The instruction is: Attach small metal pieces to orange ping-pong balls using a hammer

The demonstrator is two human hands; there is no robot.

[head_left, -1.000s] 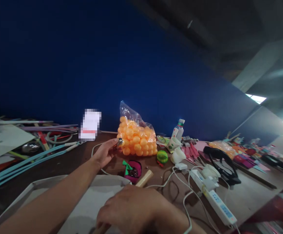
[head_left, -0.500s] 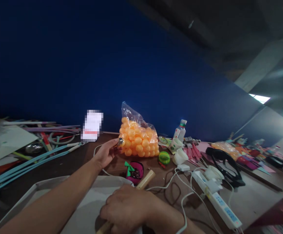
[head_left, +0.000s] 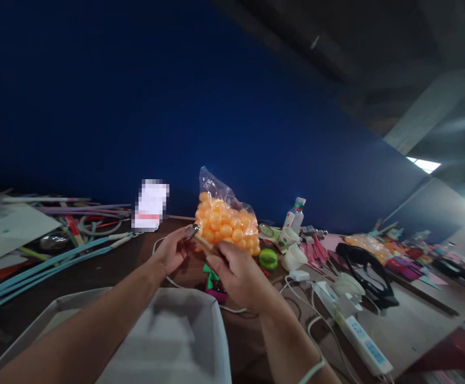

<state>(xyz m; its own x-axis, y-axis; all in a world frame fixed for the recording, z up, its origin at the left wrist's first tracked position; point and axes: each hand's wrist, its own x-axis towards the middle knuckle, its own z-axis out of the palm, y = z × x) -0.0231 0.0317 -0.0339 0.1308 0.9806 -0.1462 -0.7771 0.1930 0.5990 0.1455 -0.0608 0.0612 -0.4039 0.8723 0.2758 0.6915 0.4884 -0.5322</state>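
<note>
My left hand [head_left: 172,253] is closed on a small shiny silver metal piece [head_left: 193,230], held out in front of the bag of orange balls [head_left: 226,226]. What kind of piece it is, I cannot make out. In my right hand [head_left: 237,273] is a pale wooden stick [head_left: 205,244], its far end pointing at the metal piece. Whether the two touch is unclear. Partly behind my right hand lies a small magenta pouch [head_left: 216,295] with a green bow [head_left: 210,277]. A green round case [head_left: 268,259] sits just to the right.
A white tray [head_left: 221,333] stands beneath my forearms. Blue and purple rods [head_left: 68,250] lie left, near a blurred upright screen [head_left: 150,206]. A bottle [head_left: 295,214], white cables, a power strip [head_left: 366,341] and a black frame-like object [head_left: 370,274] are on the right.
My right hand has moved up and forward from over the tray, bringing the wooden stick to the metal piece. My left hand has hardly moved.
</note>
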